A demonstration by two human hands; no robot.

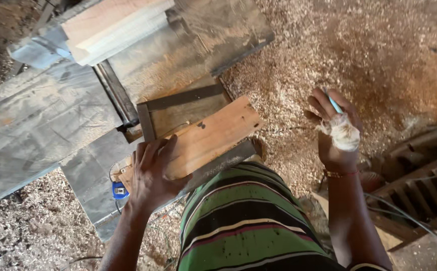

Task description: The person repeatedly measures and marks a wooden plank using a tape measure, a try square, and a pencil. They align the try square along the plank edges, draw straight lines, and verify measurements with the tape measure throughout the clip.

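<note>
On the tabletop, my left hand lies spread on a wooden board; my right hand, raised over the sawdust floor, pinches a pen.

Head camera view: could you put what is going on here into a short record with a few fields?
Place: workshop, floor covered in sawdust
Left hand: pressed flat on a wooden board
Board: lies across a metal square on the machine table
Right hand: raised off the table, holding a light blue pen; one finger wrapped in a white bandage
Nearby: pale planks at the far end, blue tape measure by the left wrist
Clothing: striped green shirt
</note>
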